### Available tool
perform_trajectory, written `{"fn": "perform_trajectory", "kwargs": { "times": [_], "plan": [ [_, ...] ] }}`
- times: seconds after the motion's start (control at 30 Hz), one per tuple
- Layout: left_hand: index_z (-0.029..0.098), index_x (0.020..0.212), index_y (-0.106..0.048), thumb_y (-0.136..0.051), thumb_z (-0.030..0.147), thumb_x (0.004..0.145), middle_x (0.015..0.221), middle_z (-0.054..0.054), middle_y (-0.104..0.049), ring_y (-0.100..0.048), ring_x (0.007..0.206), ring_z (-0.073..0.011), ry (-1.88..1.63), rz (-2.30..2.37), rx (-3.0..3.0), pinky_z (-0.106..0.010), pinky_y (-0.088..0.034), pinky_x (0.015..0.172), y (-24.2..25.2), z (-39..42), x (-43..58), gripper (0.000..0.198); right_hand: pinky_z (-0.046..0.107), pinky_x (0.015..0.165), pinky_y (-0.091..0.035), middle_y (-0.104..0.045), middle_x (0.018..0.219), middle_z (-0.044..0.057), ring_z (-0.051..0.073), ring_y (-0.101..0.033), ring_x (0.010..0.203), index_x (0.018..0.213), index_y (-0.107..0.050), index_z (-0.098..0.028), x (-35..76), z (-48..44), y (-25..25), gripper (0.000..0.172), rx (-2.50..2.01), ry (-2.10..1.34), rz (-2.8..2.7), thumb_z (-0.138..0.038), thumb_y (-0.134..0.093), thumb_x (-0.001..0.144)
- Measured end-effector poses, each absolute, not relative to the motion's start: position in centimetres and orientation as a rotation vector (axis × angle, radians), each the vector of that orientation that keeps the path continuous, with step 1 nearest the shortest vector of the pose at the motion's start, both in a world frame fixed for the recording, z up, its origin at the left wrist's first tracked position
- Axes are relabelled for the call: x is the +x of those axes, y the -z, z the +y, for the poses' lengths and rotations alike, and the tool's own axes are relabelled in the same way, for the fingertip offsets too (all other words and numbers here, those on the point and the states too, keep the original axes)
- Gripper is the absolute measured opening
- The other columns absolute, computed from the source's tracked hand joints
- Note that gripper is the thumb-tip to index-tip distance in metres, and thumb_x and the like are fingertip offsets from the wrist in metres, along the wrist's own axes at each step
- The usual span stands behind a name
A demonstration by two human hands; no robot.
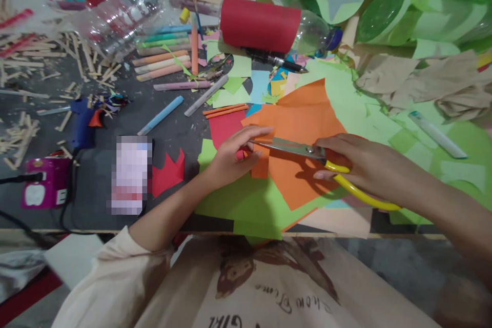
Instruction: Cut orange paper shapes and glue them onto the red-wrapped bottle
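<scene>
My right hand (342,159) grips a pair of scissors (355,192) by its yellow handles. The metal blades point left over a large orange paper sheet (303,113). At their tips my left hand (234,151) is closed, thumb and fingers around the edge of a narrow orange paper strip (260,168). A bit of red shows between those fingers; I cannot make out whether it is held. Beneath lies a light green sheet (226,200). Beside my left forearm is a jagged red paper piece (169,171), and a red paper (225,125) lies behind the hand.
On the left are a phone (130,177), a blue glue gun (82,123), a purple box (45,182) and scattered wooden sticks (23,133). Markers (163,56) and a red-wrapped bottle (261,23) lie behind. Green bottles (388,13) and crumpled brown paper (426,79) fill the right.
</scene>
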State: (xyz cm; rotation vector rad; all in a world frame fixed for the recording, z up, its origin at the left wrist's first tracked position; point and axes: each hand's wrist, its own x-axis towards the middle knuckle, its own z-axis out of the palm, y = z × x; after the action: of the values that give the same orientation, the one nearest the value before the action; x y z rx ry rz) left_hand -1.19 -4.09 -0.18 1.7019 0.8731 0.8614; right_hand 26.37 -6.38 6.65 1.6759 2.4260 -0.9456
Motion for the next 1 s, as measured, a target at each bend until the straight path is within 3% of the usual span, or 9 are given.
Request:
{"fn": "perform_trajectory", "kwargs": {
  "times": [0.23,0.5,0.63,0.77,0.87,1.0],
  "plan": [
    [0.02,0.123,-0.064,-0.056,0.018,0.088,0.116,-0.01,-0.067,-0.057,0.072,-0.0092,-0.87,0.878,1.695,-0.022,-0.051,0.07,0.1,-4.1,-1.2,0.036,0.031,0.056,-0.044,-0.066,0.082,0.007,0.026,-0.065,0.07,0.099,-0.066,-0.026,26.6,-6.3,-6.8,0.061,1.655,0.909,2.415,-0.079,-0.038,0.087],
    [0.019,0.125,-0.063,-0.058,0.016,0.085,0.094,-0.005,-0.067,-0.054,0.067,-0.0093,-0.839,0.945,1.647,-0.022,-0.048,0.067,0.3,-4.1,-1.2,0.04,0.028,0.049,-0.04,-0.068,0.078,0.003,0.023,-0.065,0.062,0.097,-0.066,-0.03,26.9,-6.7,-6.6,0.048,1.678,0.89,2.391,-0.073,-0.046,0.087],
    [0.02,0.124,-0.063,-0.058,0.012,0.081,0.097,-0.004,-0.067,-0.055,0.068,-0.0081,-0.862,1.012,1.623,-0.02,-0.048,0.068,0.3,-3.9,-1.1,0.044,0.032,0.057,-0.047,-0.07,0.094,0.007,0.026,-0.067,0.076,0.099,-0.063,-0.029,28.0,-6.6,-5.7,0.046,1.731,0.777,2.403,-0.07,-0.045,0.088],
    [0.019,0.122,-0.064,-0.052,0.01,0.078,0.115,-0.006,-0.067,-0.054,0.067,-0.0053,-0.898,1.148,1.556,-0.019,-0.051,0.07,0.2,-3.7,-0.8,0.047,0.036,0.06,-0.049,-0.069,0.088,0.011,0.028,-0.066,0.074,0.102,-0.063,-0.024,29.8,-5.9,-4.2,0.058,2.056,0.532,2.371,-0.074,-0.039,0.086],
    [0.02,0.118,-0.065,-0.054,0.012,0.077,0.12,-0.006,-0.067,-0.055,0.067,-0.005,-0.931,1.204,1.548,-0.02,-0.053,0.071,0.3,-3.7,-0.7,0.043,0.04,0.066,-0.052,-0.072,0.094,0.016,0.033,-0.069,0.084,0.103,-0.065,-0.02,31.3,-5.3,-3.4,0.05,2.182,0.349,2.332,-0.062,-0.045,0.086],
    [0.02,0.119,-0.064,-0.057,0.017,0.08,0.117,-0.005,-0.069,-0.058,0.07,-0.0061,-0.98,1.209,1.584,-0.02,-0.056,0.074,0.6,-3.6,-0.6,0.039,0.051,0.084,-0.053,-0.072,0.103,0.025,0.04,-0.069,0.098,0.12,-0.065,-0.009,32.1,-4.9,-3.6,0.05,2.098,-0.092,2.386,-0.042,-0.048,0.088]
  ]
}}
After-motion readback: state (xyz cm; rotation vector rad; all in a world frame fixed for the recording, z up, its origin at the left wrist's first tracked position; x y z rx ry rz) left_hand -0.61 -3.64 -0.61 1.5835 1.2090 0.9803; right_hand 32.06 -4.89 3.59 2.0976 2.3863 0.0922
